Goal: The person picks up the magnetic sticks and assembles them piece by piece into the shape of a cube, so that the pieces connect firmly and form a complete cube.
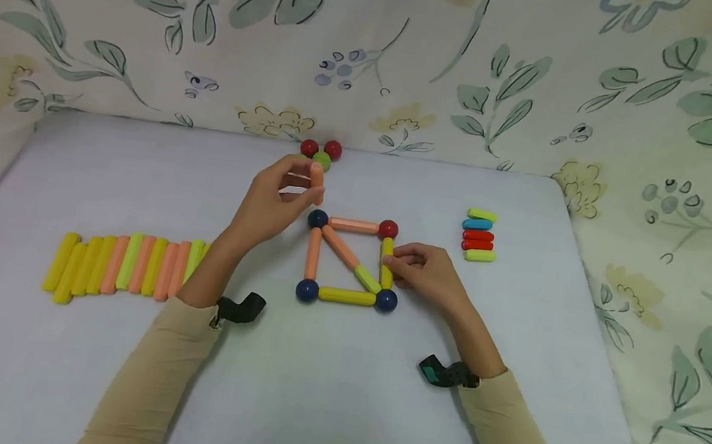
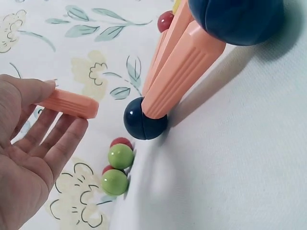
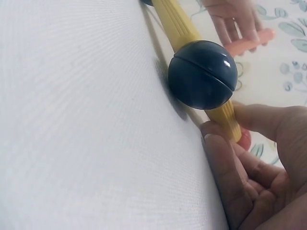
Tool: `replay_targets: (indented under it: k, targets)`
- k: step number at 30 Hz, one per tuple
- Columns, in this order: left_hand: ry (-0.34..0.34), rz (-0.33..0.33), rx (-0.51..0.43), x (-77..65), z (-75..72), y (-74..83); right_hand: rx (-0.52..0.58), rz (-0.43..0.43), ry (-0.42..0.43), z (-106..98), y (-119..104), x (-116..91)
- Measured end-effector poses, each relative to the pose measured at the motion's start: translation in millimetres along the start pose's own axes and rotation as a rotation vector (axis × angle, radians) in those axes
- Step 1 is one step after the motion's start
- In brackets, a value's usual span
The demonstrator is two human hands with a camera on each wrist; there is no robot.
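My left hand (image 1: 267, 202) pinches a salmon-orange ridged stick (image 2: 72, 103) between thumb and fingers, above and apart from the dark blue ball (image 1: 318, 219) at a square frame's far left corner. The right hand (image 1: 429, 273) pinches the yellow stick (image 1: 387, 248) on the frame's right side. That stick runs from a red ball (image 1: 388, 229) to a dark blue ball (image 3: 203, 74) at the near right corner. Another dark blue ball (image 1: 307, 290) forms the near left corner. An orange stick (image 1: 340, 247) and a shorter yellow-green stick (image 1: 366, 279) lie along the diagonal.
Several yellow, orange and lime sticks (image 1: 115, 265) lie in a row at left, partly behind the left forearm. Short coloured sticks (image 1: 478, 235) are stacked in a column at right. Red and green balls (image 1: 332, 150) sit at the back edge, before a floral cloth (image 1: 374, 50).
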State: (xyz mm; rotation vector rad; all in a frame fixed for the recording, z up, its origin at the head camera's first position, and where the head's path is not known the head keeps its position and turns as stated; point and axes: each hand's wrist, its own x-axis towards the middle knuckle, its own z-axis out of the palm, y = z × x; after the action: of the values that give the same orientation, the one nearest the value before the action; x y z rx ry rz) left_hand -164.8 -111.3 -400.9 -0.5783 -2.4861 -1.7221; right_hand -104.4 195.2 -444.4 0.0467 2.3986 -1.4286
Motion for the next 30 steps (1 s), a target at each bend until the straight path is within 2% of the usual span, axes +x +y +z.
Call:
replay_targets:
  k: [6,9,13,17,23,30]
  targets:
    - [-0.020,-0.033,0.024,-0.2,1.1,-3.6,0.011,-0.022,-0.013,0,-3,4]
    - [-0.044,-0.057,0.019,-0.6,3.6,-6.2,0.018,-0.004,-0.009,1,-2,4]
    - [-0.095,-0.055,0.000,0.3,9.6,-13.1,0.026,0.050,0.013,1,2,0]
    - [-0.105,-0.046,-0.006,-3.8,9.5,-18.3,0.038,0.044,-0.003,2,3,-3]
    - [-0.128,-0.036,-0.028,-6.7,2.0,-16.4,0.019,0.024,-0.005,2,-1,-3]
    - [-0.162,-0.043,-0.050,-8.1,0.8,-10.7,0.016,0.031,-0.003,2,1,-1]
